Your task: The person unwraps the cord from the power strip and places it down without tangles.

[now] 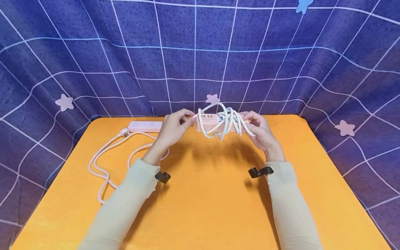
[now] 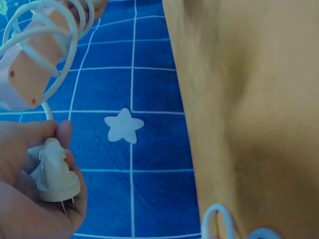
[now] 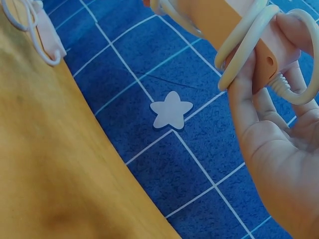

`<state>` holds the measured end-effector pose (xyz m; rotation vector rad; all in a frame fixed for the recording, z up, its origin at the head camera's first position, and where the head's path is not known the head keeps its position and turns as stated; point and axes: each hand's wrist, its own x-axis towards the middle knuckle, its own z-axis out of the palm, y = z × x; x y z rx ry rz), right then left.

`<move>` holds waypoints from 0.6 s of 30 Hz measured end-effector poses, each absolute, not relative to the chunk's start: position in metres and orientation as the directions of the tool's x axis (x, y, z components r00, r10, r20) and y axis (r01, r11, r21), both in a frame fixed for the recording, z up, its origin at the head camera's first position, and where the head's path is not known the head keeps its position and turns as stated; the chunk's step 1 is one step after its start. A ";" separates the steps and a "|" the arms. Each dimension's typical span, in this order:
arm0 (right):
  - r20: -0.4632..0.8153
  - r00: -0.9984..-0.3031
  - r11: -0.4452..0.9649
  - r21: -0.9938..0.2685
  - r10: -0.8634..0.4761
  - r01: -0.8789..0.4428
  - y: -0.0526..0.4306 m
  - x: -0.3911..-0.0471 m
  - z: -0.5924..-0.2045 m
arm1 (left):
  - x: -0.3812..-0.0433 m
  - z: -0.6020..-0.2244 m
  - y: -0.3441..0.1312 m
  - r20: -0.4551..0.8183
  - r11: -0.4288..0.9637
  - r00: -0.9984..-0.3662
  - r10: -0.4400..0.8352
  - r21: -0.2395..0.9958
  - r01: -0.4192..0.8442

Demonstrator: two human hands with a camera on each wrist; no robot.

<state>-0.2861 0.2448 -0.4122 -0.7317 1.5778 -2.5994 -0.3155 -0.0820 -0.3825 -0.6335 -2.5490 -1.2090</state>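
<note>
A pink power strip (image 1: 207, 119) is held up above the table, its white cord (image 1: 230, 122) wound round it in loose loops. My right hand (image 1: 262, 133) grips the strip's right end; in the right wrist view its fingers lie under and behind the pink casing (image 3: 279, 55), beside the ribbed cord base. My left hand (image 1: 175, 126) is at the strip's left end. In the left wrist view its thumb and fingertips pinch the cord at the neck of a white plug (image 2: 57, 174), whose prongs point down toward the palm.
On the orange table (image 1: 212, 201), a second pink power strip (image 1: 145, 126) lies at the back left. Its plug (image 1: 125, 132) rests beside it, and its cord (image 1: 93, 161) curves forward, partly under my left arm. A blue gridded curtain (image 1: 193, 62) stands behind and at both sides.
</note>
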 end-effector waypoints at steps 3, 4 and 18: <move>0.377 -0.894 -0.489 -0.843 -0.242 -0.223 0.244 -0.286 -0.412 | -0.320 -0.376 -0.083 0.417 0.577 -0.863 0.285 0.644 0.502; 0.377 -0.894 -0.488 -0.843 -0.240 -0.225 0.244 -0.286 -0.412 | -0.322 -0.374 -0.083 0.420 0.579 -0.862 0.285 0.641 0.504; 0.383 -0.902 -0.484 -0.839 -0.200 -0.249 0.249 -0.290 -0.416 | -0.322 -0.336 -0.085 0.527 0.580 -0.810 0.259 0.585 0.566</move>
